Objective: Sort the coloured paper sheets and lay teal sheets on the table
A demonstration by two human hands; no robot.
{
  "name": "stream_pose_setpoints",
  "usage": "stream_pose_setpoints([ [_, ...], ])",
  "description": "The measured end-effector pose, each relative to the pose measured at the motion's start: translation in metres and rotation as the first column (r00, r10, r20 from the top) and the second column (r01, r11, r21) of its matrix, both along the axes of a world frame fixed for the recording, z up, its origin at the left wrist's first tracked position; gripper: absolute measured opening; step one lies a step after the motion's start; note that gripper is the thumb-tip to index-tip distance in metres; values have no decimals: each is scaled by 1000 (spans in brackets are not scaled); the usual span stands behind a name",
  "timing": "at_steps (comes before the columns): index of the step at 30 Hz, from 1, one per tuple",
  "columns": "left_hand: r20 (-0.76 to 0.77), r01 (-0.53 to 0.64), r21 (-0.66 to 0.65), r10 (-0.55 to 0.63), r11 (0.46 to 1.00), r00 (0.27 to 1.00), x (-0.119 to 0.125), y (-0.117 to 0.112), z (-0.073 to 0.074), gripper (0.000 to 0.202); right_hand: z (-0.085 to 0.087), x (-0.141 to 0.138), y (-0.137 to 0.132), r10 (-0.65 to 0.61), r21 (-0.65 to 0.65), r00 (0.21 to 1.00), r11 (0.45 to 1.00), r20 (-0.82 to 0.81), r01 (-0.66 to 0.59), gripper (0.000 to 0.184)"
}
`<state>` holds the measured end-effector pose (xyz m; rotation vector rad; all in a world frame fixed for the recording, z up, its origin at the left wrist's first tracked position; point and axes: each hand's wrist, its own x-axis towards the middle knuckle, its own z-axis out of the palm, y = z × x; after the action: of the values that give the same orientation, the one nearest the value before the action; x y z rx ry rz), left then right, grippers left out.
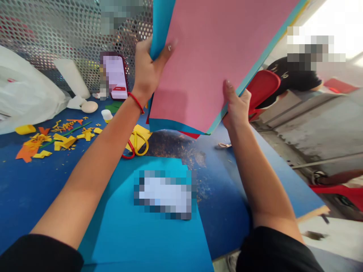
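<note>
Above the blue tabletop (pixel 36 189) we hold a stack of coloured paper (pixel 215 56) up and tilted, its pink sheet facing us, teal sheets behind it and a thin red edge showing low down; our left hand (pixel 149 66) pinches the upper left edge, thumb on the pink face and fingers behind; our right hand (pixel 236 105) pinches the lower right edge the same way, its thumb pointing up the front; the two hands stand well apart, at opposite edges, which is how we keep a floppy stack from sagging; a firm but light pinch serves us best, with the edges kept square so the corners do not crease. Below us a teal sheet (pixel 113 234) lies on the table, partly blurred; scissors with yellow and red handles (pixel 138 145) rest just beyond it; yellow and orange paper scraps (pixel 56 141) lie scattered to the left, near a small glue bottle (pixel 106 115); a phone (pixel 113 75) leans against a perforated metal panel (pixel 56 30), its screen blurred; a white plastic bag (pixel 22 90) slumps at the far left.
</note>
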<state>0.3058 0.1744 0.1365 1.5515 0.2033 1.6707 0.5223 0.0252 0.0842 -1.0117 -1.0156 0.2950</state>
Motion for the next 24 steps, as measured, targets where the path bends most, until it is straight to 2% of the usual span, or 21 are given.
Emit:
stream_pose_setpoints([
  [1,16,-63,173,61,983,998,0,-3,5,69,1,0,1,-8,24,1000,1000,-6,8,20],
  [3,63,-169,420,157,892,986,-2,-10,13,64,3,1,2,-22,89,1000,996,-16,23,20],
  [5,107,-237,478,212,846,971,-4,-17,18,59,7,2,2,-35,153,999,988,-20,37,24],
  [8,141,-325,437,293,839,946,-4,-24,20,60,11,3,1,-94,117,993,989,65,86,30],
  [10,133,-349,374,323,859,937,-2,-24,17,60,11,3,-1,-142,63,983,989,118,136,30],
  [13,143,-303,299,272,905,952,1,-20,10,60,9,0,-3,-183,6,972,983,146,184,30],
  [16,162,-304,285,267,909,950,3,-11,6,60,11,-7,-6,-180,-57,964,979,198,194,28],
  [20,70,-263,350,255,899,965,3,-7,9,61,18,-17,-8,-170,40,979,985,111,167,29],
  [24,40,-180,259,176,949,984,1,-10,14,61,20,-13,-7,-93,84,995,992,41,90,30],
])
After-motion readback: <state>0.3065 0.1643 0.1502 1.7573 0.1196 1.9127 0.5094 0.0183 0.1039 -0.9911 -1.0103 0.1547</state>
